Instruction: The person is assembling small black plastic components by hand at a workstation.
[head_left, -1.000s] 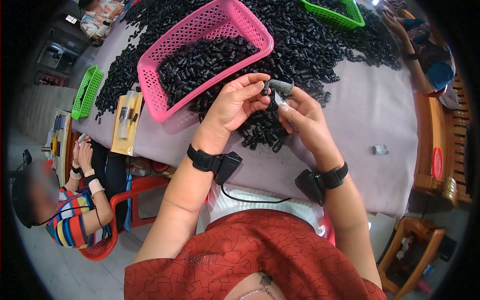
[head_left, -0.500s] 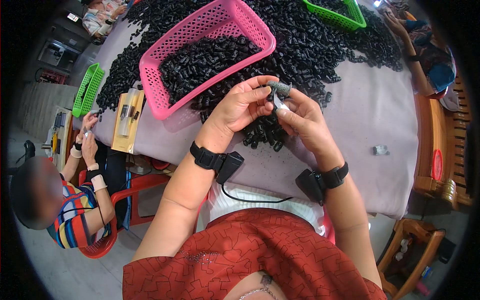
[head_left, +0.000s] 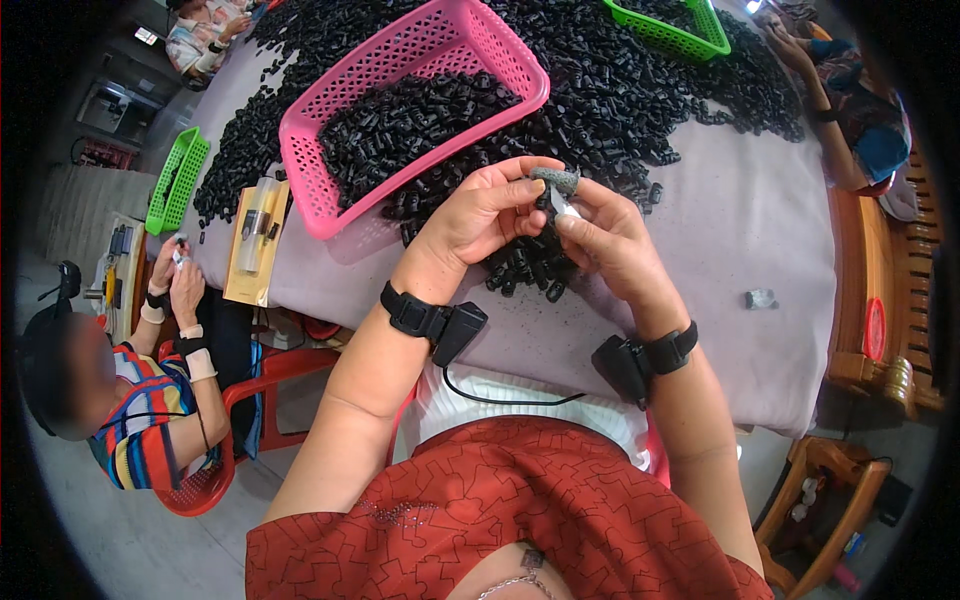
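Note:
Over the near edge of the black heap, my two hands meet at their fingertips. My left hand (head_left: 478,212) is closed, its thumb and fingers pinching a small black plastic part (head_left: 543,202), mostly hidden. In my right hand (head_left: 612,235), also closed, is a small pale blade-like tool (head_left: 562,203), held between thumb and fingers with its narrow end toward the black part. A grey speckled wrap (head_left: 556,180) sits at the fingertips; which finger it covers I cannot tell. Small black cylindrical parts (head_left: 528,268) lie just below my hands.
A pink basket (head_left: 300,190) full of black parts stands ahead to the left. Green baskets (head_left: 180,180) (head_left: 680,40) stand farther off. A wooden board (head_left: 247,285) with a clear tube lies left; a small grey roll (head_left: 760,299) lies right. Co-workers sit around the cloth-covered table (head_left: 740,220).
My fingertips and the grey wrap have shifted slightly, and the wrap now lies more level. My forearms have hardly moved. The co-worker at left has brought the hands lower and closer together.

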